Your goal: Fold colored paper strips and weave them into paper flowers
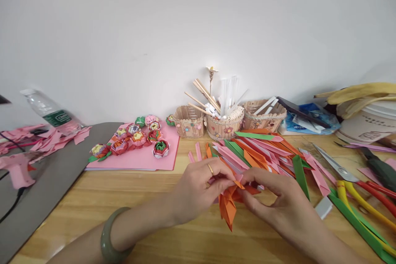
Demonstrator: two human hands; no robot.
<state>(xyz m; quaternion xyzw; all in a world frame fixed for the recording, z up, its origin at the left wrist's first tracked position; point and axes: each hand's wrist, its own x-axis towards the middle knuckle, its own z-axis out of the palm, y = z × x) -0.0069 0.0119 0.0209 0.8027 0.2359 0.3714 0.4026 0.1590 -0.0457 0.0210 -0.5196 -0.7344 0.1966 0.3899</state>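
Note:
An orange folded paper piece (228,209) with pointed petals hangs between my two hands, above the wooden table. My left hand (201,187) pinches its upper edge between thumb and fingers, with a bit of pink paper showing there. On the other side my right hand (275,200) grips it with thumb and index finger. Just behind the hands lies a heap of folded paper strips (247,152) in pink, orange, green and white. Several finished paper flowers (137,138) rest on pink paper sheets (167,161) at the left.
Wooden baskets (189,126) holding sticks and tubes line the wall. Scissors (342,171) and yellow-handled tools (343,194) lie at the right, near a white bucket (374,123). A bottle (57,115), pink scraps (58,142) and a pink glue gun (18,169) are at the left.

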